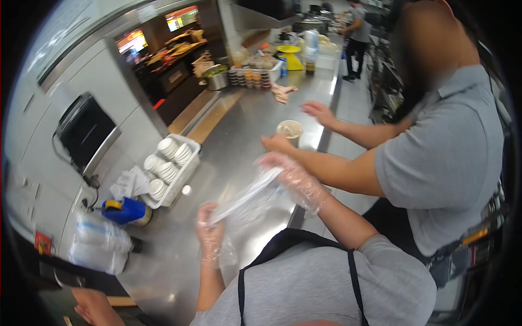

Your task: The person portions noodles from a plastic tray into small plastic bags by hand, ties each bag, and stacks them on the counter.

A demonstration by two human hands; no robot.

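Both my hands wear clear plastic gloves. Between them, over the steel counter point(217, 146), stretches a strip of clear plastic point(244, 196). My left hand point(210, 228) is closed on its lower left end. At its upper right end, my right hand point(288, 173) has its fingers closed on the plastic. Just beyond my right hand stands a round container point(290, 129) with pale contents, and a co-worker's two hands are beside it.
A white basket of stacked white lids point(194, 157) lies left, near a blue bottle point(126, 211) and plastic-wrapped packs point(100, 244). Sauce cups point(253, 80) and a yellow scale point(291, 57) stand far back. A co-worker stands close right; another person's hand shows lower left.
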